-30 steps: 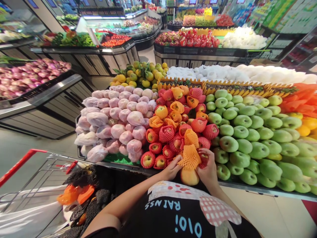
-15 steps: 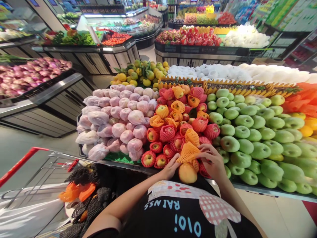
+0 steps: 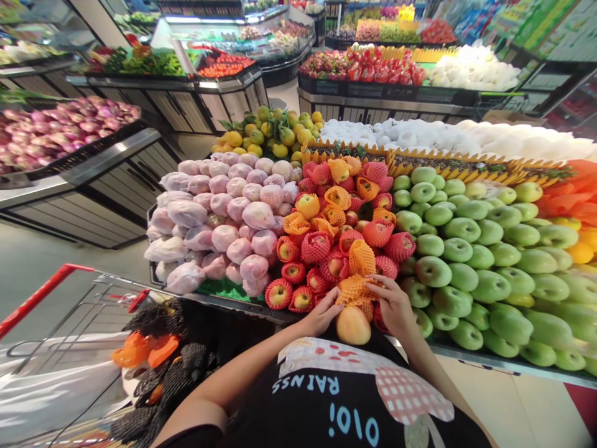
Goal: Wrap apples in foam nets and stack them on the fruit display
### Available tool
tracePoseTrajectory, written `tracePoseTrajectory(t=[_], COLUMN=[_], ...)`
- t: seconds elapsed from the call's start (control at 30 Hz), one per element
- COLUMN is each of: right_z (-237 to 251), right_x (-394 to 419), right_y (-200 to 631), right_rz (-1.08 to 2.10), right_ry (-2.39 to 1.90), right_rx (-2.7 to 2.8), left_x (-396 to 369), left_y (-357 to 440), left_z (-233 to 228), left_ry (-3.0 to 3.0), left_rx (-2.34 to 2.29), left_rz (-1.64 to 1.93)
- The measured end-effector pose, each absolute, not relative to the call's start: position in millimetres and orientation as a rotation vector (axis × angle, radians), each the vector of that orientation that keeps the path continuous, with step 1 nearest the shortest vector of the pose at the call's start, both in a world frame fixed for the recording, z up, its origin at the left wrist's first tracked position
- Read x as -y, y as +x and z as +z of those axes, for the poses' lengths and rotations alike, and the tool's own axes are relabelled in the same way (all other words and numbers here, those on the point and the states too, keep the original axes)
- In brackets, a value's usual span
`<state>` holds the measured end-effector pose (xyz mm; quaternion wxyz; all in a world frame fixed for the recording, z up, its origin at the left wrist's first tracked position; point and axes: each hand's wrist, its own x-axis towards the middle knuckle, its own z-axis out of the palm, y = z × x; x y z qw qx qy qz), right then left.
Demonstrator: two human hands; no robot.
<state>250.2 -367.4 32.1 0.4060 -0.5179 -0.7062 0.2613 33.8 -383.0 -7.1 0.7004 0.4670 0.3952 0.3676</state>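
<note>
Orange foam netting, one sleeve, covers the upper part of one yellowish apple, held just at the front edge of the display surface. Left hand pinches the sleeve's left side; right hand closes its fingertips on the right. One black-rimmed bin holds red onions, too many to count. One red-handled shopping cart stands at lower left.

Apple: rounded, pale yellow with pinkish-orange blush; bare near end points toward the wearer. Foam net sleeve: orange open mesh, bunched and creased at the apple's far end, held at its sides by left hand and right hand.
</note>
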Motion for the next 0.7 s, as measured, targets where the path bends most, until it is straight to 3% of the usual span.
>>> tracePoseTrajectory(t=[0.33, 0.47, 0.7], right_z=[38.1, 32.1, 24.3], right_x=[367.7, 367.5, 373.3], right_y=[249.3, 255.7, 234.8], right_rz=[0.210, 0.229, 0.416], right_ry=[-1.363, -1.388, -1.309], right_rx=[1.855, 1.946, 2.033], left_x=[375.1, 369.8, 355.9], left_y=[21.3, 15.6, 9.6], left_z=[12.2, 21.2, 57.0], left_ry=[1.212, 1.157, 0.933], left_rx=[-0.647, -0.698, -0.344], left_rz=[0.590, 0.614, 0.555])
